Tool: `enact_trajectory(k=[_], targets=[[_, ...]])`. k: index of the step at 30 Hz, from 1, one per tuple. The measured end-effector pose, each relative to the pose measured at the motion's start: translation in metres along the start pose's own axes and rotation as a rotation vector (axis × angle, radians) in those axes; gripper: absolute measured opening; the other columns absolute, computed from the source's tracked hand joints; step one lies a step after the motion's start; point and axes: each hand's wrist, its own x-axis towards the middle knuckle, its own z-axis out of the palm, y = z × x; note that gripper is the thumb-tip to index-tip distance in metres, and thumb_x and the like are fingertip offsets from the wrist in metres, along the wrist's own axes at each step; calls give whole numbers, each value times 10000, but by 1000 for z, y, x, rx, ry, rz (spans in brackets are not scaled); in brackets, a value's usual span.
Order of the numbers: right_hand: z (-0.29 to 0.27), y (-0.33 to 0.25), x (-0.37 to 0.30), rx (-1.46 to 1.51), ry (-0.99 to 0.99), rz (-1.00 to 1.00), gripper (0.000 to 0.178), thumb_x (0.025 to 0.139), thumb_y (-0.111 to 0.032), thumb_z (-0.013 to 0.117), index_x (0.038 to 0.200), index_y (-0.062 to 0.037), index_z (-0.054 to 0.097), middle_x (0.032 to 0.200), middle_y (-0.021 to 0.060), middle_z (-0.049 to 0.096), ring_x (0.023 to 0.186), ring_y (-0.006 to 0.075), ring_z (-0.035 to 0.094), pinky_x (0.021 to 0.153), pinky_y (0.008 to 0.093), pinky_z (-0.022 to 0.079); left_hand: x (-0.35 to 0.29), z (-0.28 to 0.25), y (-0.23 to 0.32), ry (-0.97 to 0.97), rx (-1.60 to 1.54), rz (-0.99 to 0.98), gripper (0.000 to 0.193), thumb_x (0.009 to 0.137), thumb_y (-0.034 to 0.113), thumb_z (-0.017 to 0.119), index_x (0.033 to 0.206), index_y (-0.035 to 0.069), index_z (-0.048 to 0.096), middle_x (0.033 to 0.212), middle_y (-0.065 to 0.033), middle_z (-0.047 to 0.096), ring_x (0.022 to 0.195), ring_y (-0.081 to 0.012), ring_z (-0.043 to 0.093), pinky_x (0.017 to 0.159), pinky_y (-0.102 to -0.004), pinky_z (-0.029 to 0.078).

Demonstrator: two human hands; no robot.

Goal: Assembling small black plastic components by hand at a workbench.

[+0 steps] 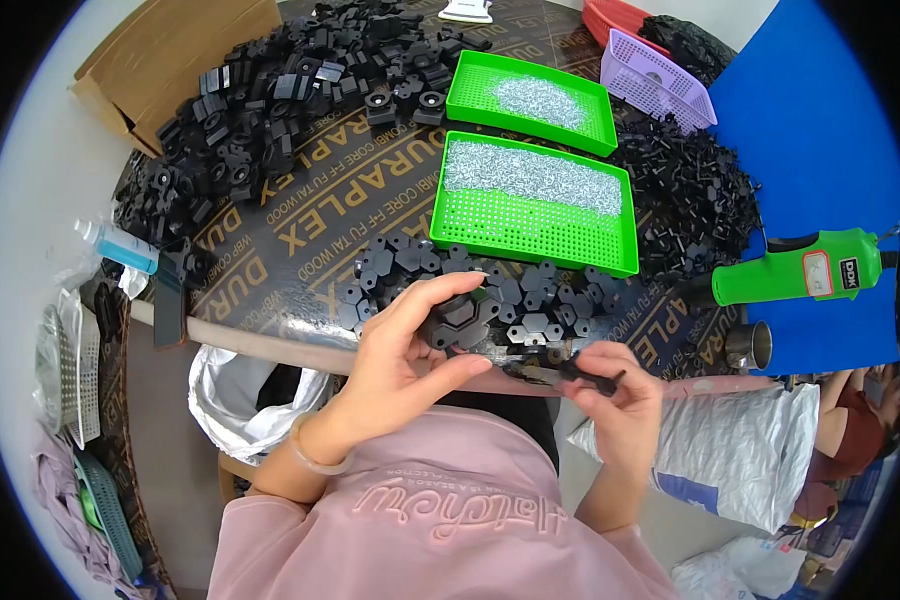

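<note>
My left hand (395,365) is closed on a dark plastic part (462,324), gripping it between thumb and fingers above the table's front edge. To its right, my right hand (620,395) pinches a small black plastic piece (600,381) with thumb and fingertips. Between the hands lies something dark and shiny at the table edge that I cannot make out. Just beyond them, several flat black hexagonal plates (535,328) are scattered on the table. Two green perforated trays, a near one (530,236) and a far one (460,100), hold heaps of small silvery pieces.
Black moulded parts (280,90) are heaped at the far left beside a cardboard box (170,60). Small black pieces (685,185) pile up at right, near a green power screwdriver (795,270) and a metal cup (748,345). A phone (171,300) lies at the left edge.
</note>
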Motion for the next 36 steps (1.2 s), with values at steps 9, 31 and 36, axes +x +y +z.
enact_trajectory(k=[9, 31, 36], targets=[[42, -6, 4, 204, -141, 108, 220, 816, 124, 722, 993, 89, 596, 1008, 184, 658, 807, 208, 693, 742, 315, 631, 0, 5, -16, -53, 293, 227, 612, 738, -69, 755, 1320, 56, 611, 1214, -140, 633, 960, -217, 666, 750, -282, 556], [41, 22, 18, 47, -205, 177, 175, 814, -54, 817, 934, -4, 699, 874, -34, 531, 717, 39, 418, 635, 210, 339, 2, 14, -12, -31, 525, 293, 720, 658, -148, 626, 1329, 114, 630, 1161, -181, 633, 914, -344, 690, 744, -389, 587], [37, 17, 18, 91, -204, 127, 174, 797, -40, 829, 905, -10, 696, 880, -23, 574, 745, 40, 478, 647, 203, 357, 2, 14, -4, -78, 500, 256, 670, 660, -122, 649, 1302, 71, 644, 1155, -187, 655, 934, -333, 694, 767, -372, 582]])
